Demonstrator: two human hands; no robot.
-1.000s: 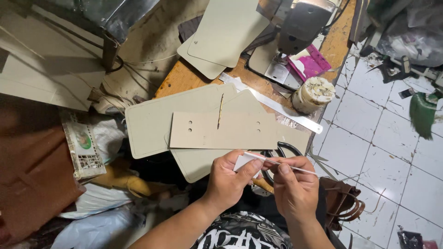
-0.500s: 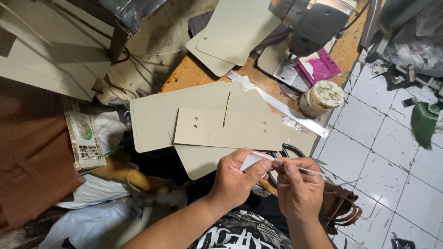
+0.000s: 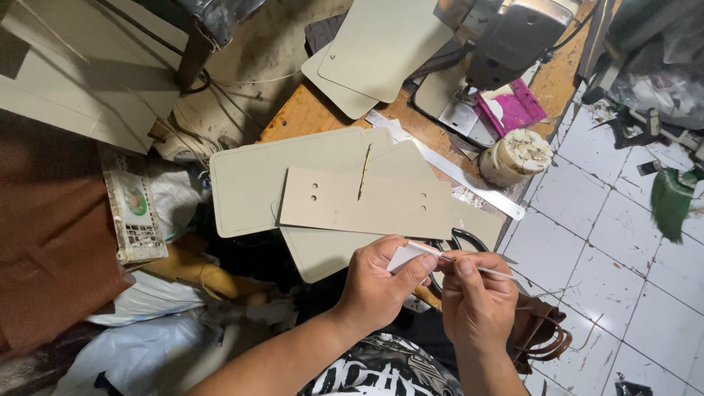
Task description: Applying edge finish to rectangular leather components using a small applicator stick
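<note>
While left hand [image 3: 378, 282] pinches small white piece [image 3: 405, 257] at lower centre of frame, right hand [image 3: 477, 297] grips thin white strip [image 3: 477, 267], fingers closed on it. Judgement: keep strip taut, piece steady. Round jar [image 3: 515, 155] on desk [image 3: 308, 114], upper right, filled with pale crusted stuff. Punched beige panel [image 3: 367, 205] just above hands.

A small sewing or leather-goods workshop. A sewing machine [image 3: 513, 44] stood at 1 o'clock on a worn wooden bench [image 3: 308, 114]; cut panels [image 3: 293, 172] with punched holes lay at centre beside a steel ruler [image 3: 469, 180]. Scraps littered the tiled floor [image 3: 631, 249] at 3 o'clock.
</note>
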